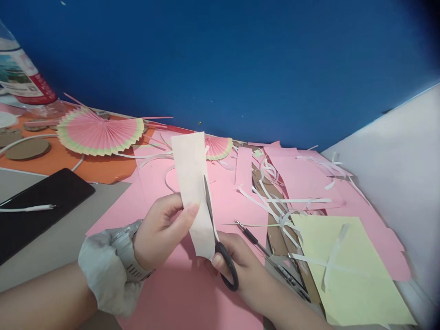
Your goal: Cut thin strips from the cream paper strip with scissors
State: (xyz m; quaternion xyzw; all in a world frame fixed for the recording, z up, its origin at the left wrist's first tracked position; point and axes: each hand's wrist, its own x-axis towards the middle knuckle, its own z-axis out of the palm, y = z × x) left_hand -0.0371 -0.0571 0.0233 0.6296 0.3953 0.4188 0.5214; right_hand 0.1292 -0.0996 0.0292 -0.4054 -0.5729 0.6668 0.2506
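White paper (192, 183) between both hands (165, 231)

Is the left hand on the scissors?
No, the right hand holds the scissors; the left hand pinches the white paper.

No legible text, brand, number or sign. Clear plastic bottle (8, 39), far left: wraparound label with landscape picture and red section (20, 75) carries small pale print, too blurred to read. Small dark square mark beside the print, also unreadable.
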